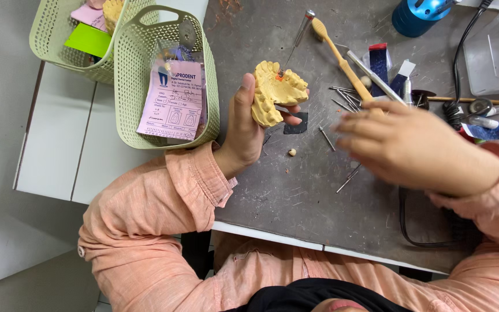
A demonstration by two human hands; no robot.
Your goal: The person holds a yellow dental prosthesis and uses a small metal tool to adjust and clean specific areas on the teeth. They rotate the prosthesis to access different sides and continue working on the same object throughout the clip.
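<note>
Left hand (244,130) fingers grip yellow dental cast (275,92); right hand (411,147) hovers blurred, fingers loosely spread, empty

A pale yellow dental cast (277,91) with a small orange spot on top is seen against the dark grey, scratched worktop (295,196). Salmon-pink sleeves (163,202) with a fine woven texture are worn on both arms. Two pale green baskets (128,86) with a perforated dot pattern are seen at the worktop's left edge; a pink printed slip (171,101) is seen in the nearer one, and a bright green card (89,40) in the farther. A tan wooden-handled tool (342,58), silver metal pins (345,98), dark blue strips (379,63), a blue cylinder (420,14) and a black cable (428,242) are also shown
</note>
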